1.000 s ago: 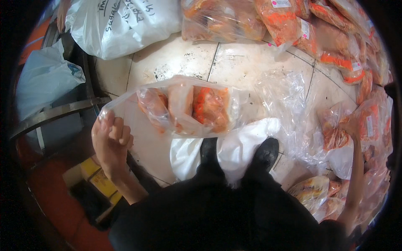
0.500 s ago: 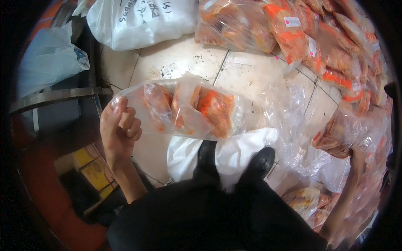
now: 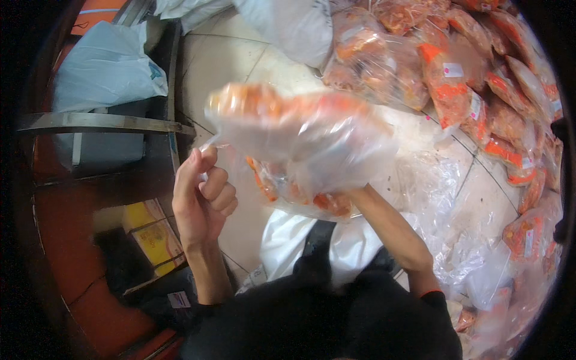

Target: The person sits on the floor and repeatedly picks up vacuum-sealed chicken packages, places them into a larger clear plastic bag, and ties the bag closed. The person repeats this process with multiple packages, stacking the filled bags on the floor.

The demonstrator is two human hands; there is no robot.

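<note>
Because our left hand point(image 3: 205, 192) pinches one clear bag point(image 3: 231, 157) by its edge alone, slippage possible; orange packet point(image 3: 300, 123), blurred, above bagged packets point(image 3: 334, 204), at our right hand point(image 3: 359, 193), whose hidden grip we cannot tell.

You've got a pale tile floor point(image 3: 222, 66) with dark grout, ahead and right. Left of you: red-brown surface point(image 3: 66, 258), dark seams. Metal rail point(image 3: 102, 122) crosses your left side, reaching a dark bar point(image 3: 173, 78); joint unclear. Light's bright on your tile, dimmer left.
</note>
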